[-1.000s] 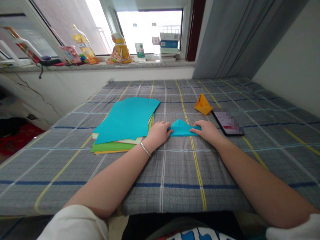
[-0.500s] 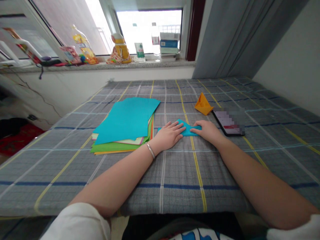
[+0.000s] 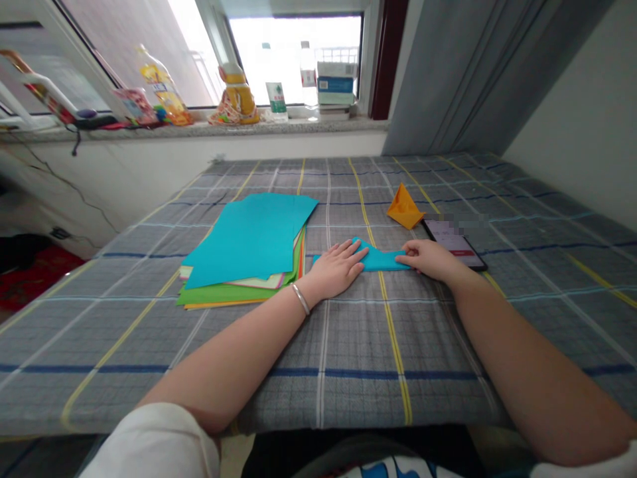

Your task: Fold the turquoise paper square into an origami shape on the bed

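A folded piece of blue paper (image 3: 381, 260) lies on the plaid cloth, with a raised point near its middle and a narrow strip toward the right. My left hand (image 3: 340, 267) rests flat over its left part, fingers stretched out, hiding much of that side. At the right end, my right hand (image 3: 428, 259) pinches the strip between thumb and fingers. Just beyond stands a folded orange paper boat (image 3: 405, 208). Left of my hands is a stack of coloured paper (image 3: 249, 240), blue sheets on top, with green and orange edges showing beneath.
A phone (image 3: 472, 257) lies beside my right hand, partly covered by it. The plaid cloth (image 3: 358, 345) spreads over the whole surface. On the windowsill (image 3: 298, 126) stand a bottle (image 3: 166, 93), a yellow container (image 3: 239, 96), a tube (image 3: 276, 97) and boxes (image 3: 337, 86).
My right hand has slid rightward along the strip to its end, uncovering more of the blue paper. My left hand stays pressed in place.
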The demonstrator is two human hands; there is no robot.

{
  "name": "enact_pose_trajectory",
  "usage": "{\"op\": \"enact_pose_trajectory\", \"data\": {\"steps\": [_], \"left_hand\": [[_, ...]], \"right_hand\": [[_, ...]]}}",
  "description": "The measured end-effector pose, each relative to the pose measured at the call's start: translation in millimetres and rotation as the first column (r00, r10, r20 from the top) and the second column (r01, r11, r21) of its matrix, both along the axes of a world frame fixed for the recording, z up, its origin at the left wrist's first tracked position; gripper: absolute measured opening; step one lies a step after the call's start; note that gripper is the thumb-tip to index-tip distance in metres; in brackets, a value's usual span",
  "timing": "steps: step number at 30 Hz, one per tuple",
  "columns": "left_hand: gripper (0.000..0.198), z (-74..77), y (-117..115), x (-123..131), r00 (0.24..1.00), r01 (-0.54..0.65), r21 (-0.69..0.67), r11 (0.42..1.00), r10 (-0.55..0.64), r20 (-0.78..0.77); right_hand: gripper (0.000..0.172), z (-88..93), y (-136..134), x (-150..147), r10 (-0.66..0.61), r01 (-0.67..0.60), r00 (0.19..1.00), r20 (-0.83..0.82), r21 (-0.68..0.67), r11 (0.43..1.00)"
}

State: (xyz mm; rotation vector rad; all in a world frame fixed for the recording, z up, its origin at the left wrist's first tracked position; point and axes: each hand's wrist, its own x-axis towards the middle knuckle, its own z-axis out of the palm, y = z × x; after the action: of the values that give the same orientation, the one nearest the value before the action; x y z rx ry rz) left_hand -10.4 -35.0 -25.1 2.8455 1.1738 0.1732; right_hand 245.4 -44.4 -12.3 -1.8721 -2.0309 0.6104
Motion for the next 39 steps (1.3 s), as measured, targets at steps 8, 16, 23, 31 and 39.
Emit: {"op": "enact_pose_trajectory", "data": {"steps": [8, 16, 23, 31, 39], "left_hand": [[0.051, -1.6, -3, 8, 0.994, -0.105, 0.023, 0.994, 0.105, 0.022], [0.051, -4.8, -2, 8, 0.994, -0.112, 0.033, 0.993, 0.111, 0.017], [0.052, -1.5, -1, 7, 0.994, -0.107, -0.025, 0.994, 0.107, -0.002], [0.054, -8.1, 4, 3, 0.998, -0.068, -0.007, 0.998, 0.068, 0.002], [0.057, -4.6, 3, 5, 0.996, -0.084, -0.032, 0.996, 0.083, -0.022]], "right_hand": [[0.017, -5.7, -1, -3, -0.004, -0.01, 0.999, 0.047, 0.285, 0.959], [0.02, -0.5, -18, -49, 0.404, -0.545, 0.832, 0.38, 0.431, 0.719], [0.026, -5.3, -22, -57, 0.407, -0.583, 0.798, 0.444, 0.4, 0.707], [0.025, -1.1, -20, -56, 0.448, -0.625, 0.766, 0.461, 0.37, 0.687], [0.024, 8.7, -22, -46, 0.42, -0.587, 0.758, 0.499, 0.242, 0.773]]}}
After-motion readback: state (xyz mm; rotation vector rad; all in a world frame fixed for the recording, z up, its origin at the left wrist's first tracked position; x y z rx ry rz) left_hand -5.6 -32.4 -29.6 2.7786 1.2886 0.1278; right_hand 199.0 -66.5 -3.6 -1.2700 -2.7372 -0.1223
